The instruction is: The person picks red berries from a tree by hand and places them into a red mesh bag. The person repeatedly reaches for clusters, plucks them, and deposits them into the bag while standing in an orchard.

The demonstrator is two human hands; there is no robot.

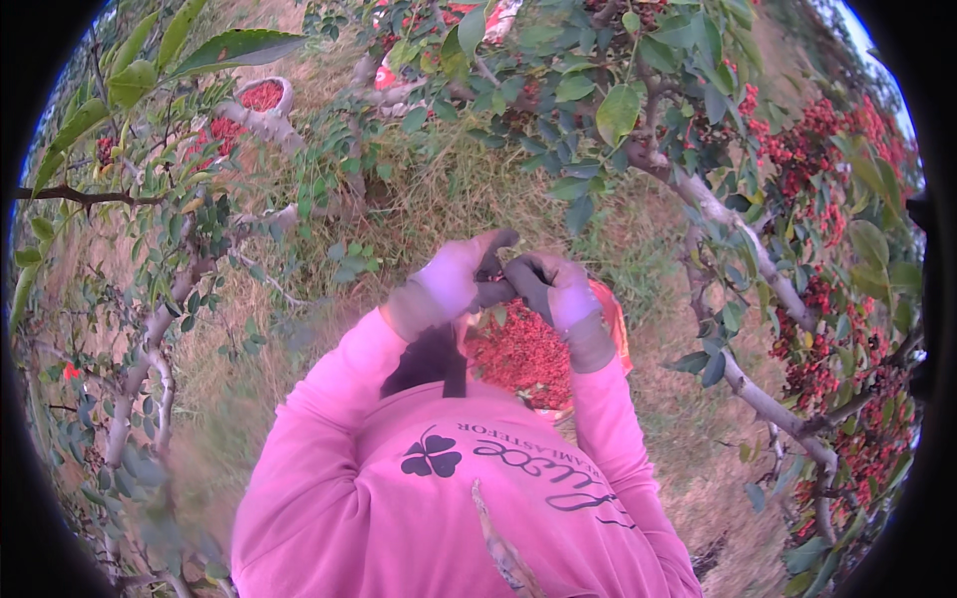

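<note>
My left hand [463,273], in a dirty grey and pale work glove, is raised at the middle of the view with its fingers bent. My right hand [553,288], gloved the same way, meets it from the right, its thumb and fingers curled together. The fingertips of both hands come together; whether something small is between them cannot be made out. Just below the hands is an open bag filled with small red peppercorn-like berries [519,355], its orange-red edge [617,321] showing beside my right wrist.
Thorny-looking branches with red berry clusters [815,149] stand on the right. A bare forked branch [149,336] rises on the left. A pale container [285,97] of red berries sits at the upper left. Leafy twigs [576,90] hang above dry grass [448,179].
</note>
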